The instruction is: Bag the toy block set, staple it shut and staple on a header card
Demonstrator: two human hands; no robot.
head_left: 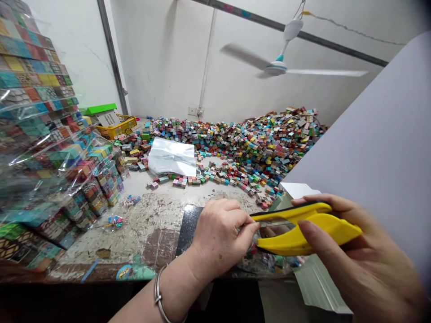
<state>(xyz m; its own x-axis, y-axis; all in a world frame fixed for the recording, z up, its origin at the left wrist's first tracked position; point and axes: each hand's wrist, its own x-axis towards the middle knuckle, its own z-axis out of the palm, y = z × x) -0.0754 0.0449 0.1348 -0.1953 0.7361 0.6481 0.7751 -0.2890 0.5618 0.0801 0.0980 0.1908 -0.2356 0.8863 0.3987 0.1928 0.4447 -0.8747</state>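
A big heap of little blocks (269,143) lies at the back of the worktop (134,220). A flat sheet (171,157) lies at its near side. Wrapped block stacks (43,134) stand on the left, with a basket (117,130) behind them. A fan (275,68) hangs above, right of the middle.

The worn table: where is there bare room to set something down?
The scuffed whitish tabletop looks mostly bare between two small clear bags of coloured pieces and the flat black slab near the left hand. Crowded: plastic-wrapped block stacks at left, heaped loose multicoloured blocks behind, right hand gripping a yellow-and-black tool.
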